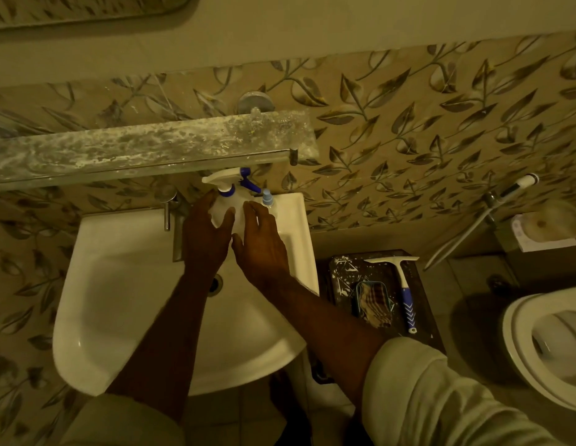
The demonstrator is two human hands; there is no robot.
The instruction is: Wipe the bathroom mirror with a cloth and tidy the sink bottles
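A clear spray bottle [230, 191] with a white and blue trigger head stands on the back right ledge of the white sink [119, 284]. My left hand [206, 233] wraps its left side, thumb across the front. From the right, my right hand [264, 243] rests against it with fingers spread. A small bottle with a pale blue cap [268, 198] stands just right of the spray bottle, partly hidden by my right fingers. A striped cloth [375, 304] lies on a dark stool beside the sink. Only the lower edge of the mirror [87, 8] shows at the top left.
A stained glass shelf [151, 149] juts out just above the bottles. The tap [167, 214] stands at the sink's back. A blue-handled squeegee [405, 291] lies on the paint-spattered stool [341, 284]. A toilet [543, 342] is at the right, with a hand sprayer [518, 185] on the wall.
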